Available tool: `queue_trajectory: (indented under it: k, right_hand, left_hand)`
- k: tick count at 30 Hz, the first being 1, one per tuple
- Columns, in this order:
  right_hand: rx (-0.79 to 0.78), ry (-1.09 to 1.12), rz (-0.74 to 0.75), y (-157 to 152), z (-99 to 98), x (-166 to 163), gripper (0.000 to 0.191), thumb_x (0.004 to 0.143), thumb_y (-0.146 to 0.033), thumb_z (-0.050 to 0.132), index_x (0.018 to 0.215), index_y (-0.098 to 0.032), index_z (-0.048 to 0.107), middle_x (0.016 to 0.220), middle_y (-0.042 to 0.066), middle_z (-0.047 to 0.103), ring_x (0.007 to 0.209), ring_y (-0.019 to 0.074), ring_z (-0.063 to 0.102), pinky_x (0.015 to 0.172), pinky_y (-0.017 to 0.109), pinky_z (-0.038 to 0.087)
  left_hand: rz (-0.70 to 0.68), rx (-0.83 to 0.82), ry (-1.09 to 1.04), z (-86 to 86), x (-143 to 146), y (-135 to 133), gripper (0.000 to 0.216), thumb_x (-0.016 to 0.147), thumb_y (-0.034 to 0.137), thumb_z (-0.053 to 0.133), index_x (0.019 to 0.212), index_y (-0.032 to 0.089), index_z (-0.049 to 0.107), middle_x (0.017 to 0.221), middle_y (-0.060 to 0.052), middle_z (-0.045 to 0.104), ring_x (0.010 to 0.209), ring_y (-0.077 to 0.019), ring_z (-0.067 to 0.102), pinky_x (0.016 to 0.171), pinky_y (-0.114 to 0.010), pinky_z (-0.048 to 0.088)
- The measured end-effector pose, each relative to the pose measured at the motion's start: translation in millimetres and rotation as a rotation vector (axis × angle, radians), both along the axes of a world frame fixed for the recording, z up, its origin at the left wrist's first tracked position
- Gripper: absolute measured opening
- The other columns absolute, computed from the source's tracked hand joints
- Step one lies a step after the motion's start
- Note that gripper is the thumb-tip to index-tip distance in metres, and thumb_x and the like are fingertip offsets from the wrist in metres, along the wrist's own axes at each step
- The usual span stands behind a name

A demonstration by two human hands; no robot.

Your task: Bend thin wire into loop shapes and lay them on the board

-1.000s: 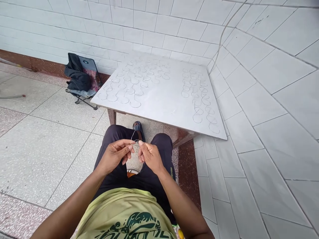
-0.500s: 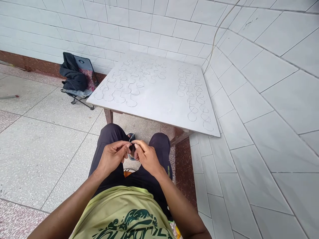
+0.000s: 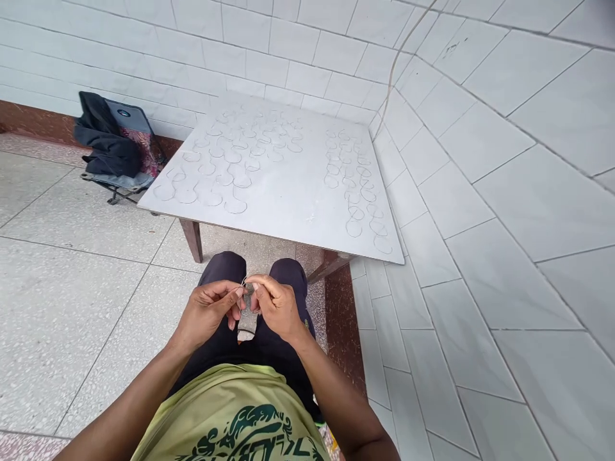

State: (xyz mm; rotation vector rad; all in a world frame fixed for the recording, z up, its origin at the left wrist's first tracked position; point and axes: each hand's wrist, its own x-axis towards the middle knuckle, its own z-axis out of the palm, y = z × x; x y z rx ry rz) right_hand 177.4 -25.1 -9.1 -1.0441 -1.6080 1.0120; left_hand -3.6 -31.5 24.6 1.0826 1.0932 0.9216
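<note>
White tabletop (image 3: pixel 293 198) beyond; hands (image 3: pixel 200 315) (image 3: pixel 278 312) partly hide what seems thin wire (image 3: pixel 244 280).

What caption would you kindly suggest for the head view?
Left hand holds a strand, right hand close, before a table of curls.

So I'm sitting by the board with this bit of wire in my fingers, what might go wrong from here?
The thin wire pinched in your left hand is slight, so it might slip and drop to the floor. Some curved pieces lie close to the near edge of the white board; with your knees just in front, a bump could perhaps shift them.
</note>
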Motion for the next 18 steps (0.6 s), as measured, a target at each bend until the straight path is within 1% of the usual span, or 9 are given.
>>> queue_trajectory:
  k: [2,7,10,12,15,18]
  right_hand:
    - [-0.039,0.013,0.000,5,1.9,1,0.030,0.107,-0.034,0.047,0.117,-0.021,0.072,0.064,-0.003,0.065,0.053,0.0091,0.060,0.059,0.020,0.053]
    - [-0.148,0.090,-0.008,19,8.5,6,0.037,0.107,-0.044,0.048,0.129,-0.021,0.065,0.068,-0.002,0.067,0.054,0.0092,0.061,0.056,0.019,0.052]
    - [-0.186,0.133,-0.020,26,12.9,9,0.038,0.107,-0.047,0.048,0.125,-0.020,0.067,0.068,-0.002,0.066,0.053,0.0089,0.061,0.053,0.019,0.050]
    - [-0.175,0.131,-0.040,32,14.7,10,0.037,0.107,-0.045,0.048,0.123,-0.019,0.069,0.067,-0.002,0.065,0.054,0.0088,0.061,0.054,0.019,0.051]
    - [-0.136,0.090,-0.066,39,15.5,12,0.036,0.106,-0.043,0.050,0.126,-0.020,0.069,0.068,-0.002,0.066,0.056,0.0088,0.062,0.059,0.020,0.053]
    - [-0.103,0.036,-0.047,46,15.9,14,0.035,0.106,-0.042,0.050,0.126,-0.021,0.070,0.071,-0.002,0.069,0.058,0.0089,0.062,0.061,0.021,0.053]
  left_hand:
    - [0.020,-0.001,0.007,1.4,2,6,0.027,0.090,0.043,0.075,0.089,0.017,0.078,0.071,-0.003,0.069,0.053,-0.0124,0.061,0.045,-0.023,0.052]
    - [0.091,-0.002,0.031,9.1,8,23,0.028,0.089,0.044,0.075,0.093,0.016,0.077,0.076,-0.004,0.072,0.057,-0.0135,0.063,0.049,-0.025,0.054]
    - [0.084,-0.009,0.024,13.2,9,34,0.029,0.088,0.044,0.076,0.095,0.016,0.077,0.079,-0.005,0.073,0.057,-0.0134,0.064,0.050,-0.026,0.055]
    - [0.062,-0.012,0.004,14.7,9,41,0.030,0.088,0.044,0.077,0.099,0.016,0.077,0.080,-0.005,0.073,0.058,-0.0139,0.064,0.051,-0.026,0.056]
    - [0.038,-0.014,-0.024,14.7,7,50,0.031,0.089,0.043,0.077,0.105,0.016,0.077,0.083,-0.005,0.073,0.062,-0.0149,0.066,0.053,-0.028,0.057]
    - [-0.003,-0.010,-0.028,13.3,3,58,0.034,0.088,0.041,0.077,0.111,0.016,0.076,0.082,-0.005,0.073,0.063,-0.0148,0.067,0.055,-0.028,0.059]
